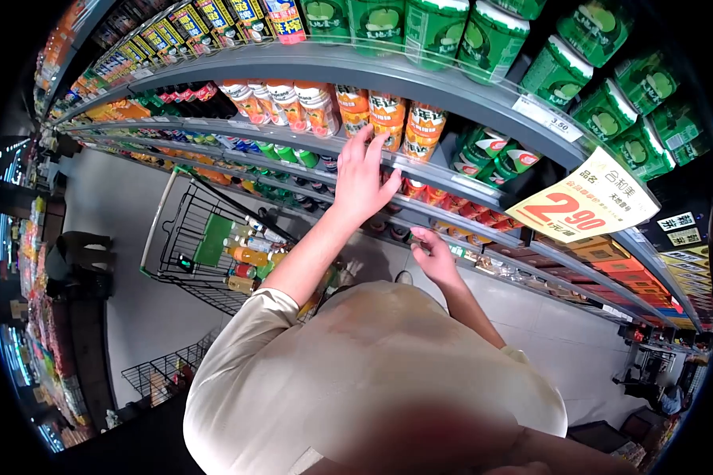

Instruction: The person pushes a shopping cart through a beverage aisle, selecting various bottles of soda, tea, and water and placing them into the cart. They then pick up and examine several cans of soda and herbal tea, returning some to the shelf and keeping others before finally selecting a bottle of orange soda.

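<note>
My left hand (364, 176) is raised at the shelf, fingers spread, in front of orange drink cans (387, 119) with white lettering. Its fingertips overlap the lower part of these cans in the view; whether they touch cannot be told. Nothing shows in its grip. Lower down and to the right, my right hand (434, 255) hangs before the lower shelves with loosely curved fingers, the thumb apart, and no object visible in it. Peach-and-white cans (317, 109) stand left of the orange ones. Green and red cans (483, 152) lie on the right.
A shopping cart (184, 237) with bottles inside stands at my left. Packs of green cans (433, 32) fill the upper shelf (333, 70). A yellow price sign (582, 198) juts out on the right. Another wire cart (162, 368) is behind on the left. A person (79, 261) stands across the aisle.
</note>
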